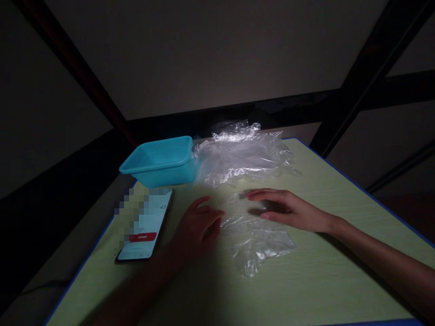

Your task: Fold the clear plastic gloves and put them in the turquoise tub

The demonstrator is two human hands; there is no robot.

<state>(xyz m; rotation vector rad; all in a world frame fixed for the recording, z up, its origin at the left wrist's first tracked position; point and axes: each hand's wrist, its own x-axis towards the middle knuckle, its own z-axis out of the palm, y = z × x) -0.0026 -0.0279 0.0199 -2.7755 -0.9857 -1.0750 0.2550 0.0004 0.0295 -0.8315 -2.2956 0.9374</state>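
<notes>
A clear plastic bag (261, 249) lies crinkled and flat on the table between my hands. At its left edge, my left hand (202, 226) pinches with thumb and fingers together, the bag's edge at the tips. One finger of that hand stands apart, bent above the others. Over the bag's upper right part is my right hand (288, 210), thumb and fingers apart, with nothing seen in its grasp. Farther back, a loose pile of clear plastic bags (244, 156) is heaped on the table.
A blue plastic basin (163, 174) stands at the back left, beside the pile. In front of it lies a phone (144, 246) with a lit screen, partly pixelated. The pale green table (326, 280) has a blue edge. Behind it rises a dim wall with dark beams.
</notes>
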